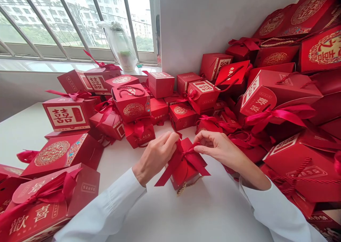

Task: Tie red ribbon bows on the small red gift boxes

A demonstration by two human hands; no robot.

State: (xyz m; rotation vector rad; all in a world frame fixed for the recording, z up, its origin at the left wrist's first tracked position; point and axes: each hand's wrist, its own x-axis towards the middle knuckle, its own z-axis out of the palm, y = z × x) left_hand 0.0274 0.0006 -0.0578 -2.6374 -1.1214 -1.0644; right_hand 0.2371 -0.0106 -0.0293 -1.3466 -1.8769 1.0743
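Note:
A small red gift box (179, 177) stands on the white table in front of me, with a gold twisted cord at its near side. Across its top lies a red ribbon (183, 154) tied in a bow, its two tails hanging over the near face. My left hand (158, 157) is closed on the ribbon at the bow's left side, its fingertips partly hidden behind the knuckles. On the other side, my right hand (220, 149) pinches the ribbon's right loop between thumb and forefinger.
Red gift boxes with ribbons crowd the left (64, 153), the back (133, 103) and the right (282, 93), where they are piled high. A barred window (77, 22) is behind, with a plastic-wrapped pot (124, 54) on its sill. Bare white tabletop (170, 217) shows nearest me.

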